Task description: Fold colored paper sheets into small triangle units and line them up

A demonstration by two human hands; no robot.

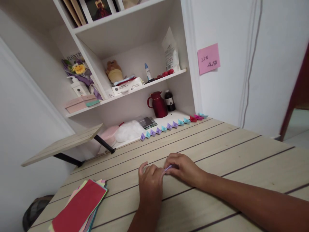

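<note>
My left hand and my right hand meet over the middle of the wooden table. Between their fingertips is a small piece of folded purple paper, mostly hidden by the fingers. The right thumb and fingers pinch it from the right. On its other side, the left thumb and fingers close on the near edge. Beyond the hands, a row of small folded paper boats in purple, light blue, red and pink stands along the table's back edge.
A fanned stack of coloured paper, red on top, lies at the table's left. Behind it rises a slanted wooden stand on black legs. White shelves at the back hold a dark red jug, a dark bottle and a plastic bag.
</note>
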